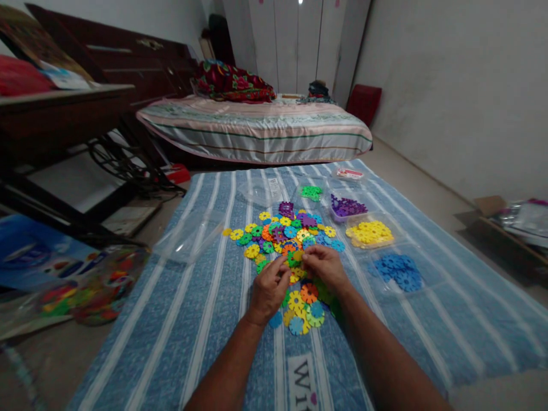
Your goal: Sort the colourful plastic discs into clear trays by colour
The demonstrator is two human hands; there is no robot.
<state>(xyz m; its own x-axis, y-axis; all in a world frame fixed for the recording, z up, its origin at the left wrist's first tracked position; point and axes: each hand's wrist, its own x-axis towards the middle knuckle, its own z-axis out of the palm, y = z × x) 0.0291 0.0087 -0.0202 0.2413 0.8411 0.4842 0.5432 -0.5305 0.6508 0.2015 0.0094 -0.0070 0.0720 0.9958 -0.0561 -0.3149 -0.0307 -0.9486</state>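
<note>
Head view: left hand (269, 288) and right hand (324, 267) both pinch discs at mixed pile (286, 240) on striped cloth (205, 319), mid-sorting; next, judged, drop into matching tray, yellow (370, 233) or blue (398, 271).

Left forearm: bare, enters from the bottom edge and rises toward the middle.
Left hand (269, 288): back faces the camera, fingers curled, thumb and fingertips pinched together at the top.
Right forearm: bare, comes from the lower right corner, angled to the upper left.
Right hand (326, 266): knuckles up, fingers bent, tips pinched and meeting the left fingertips.
</note>
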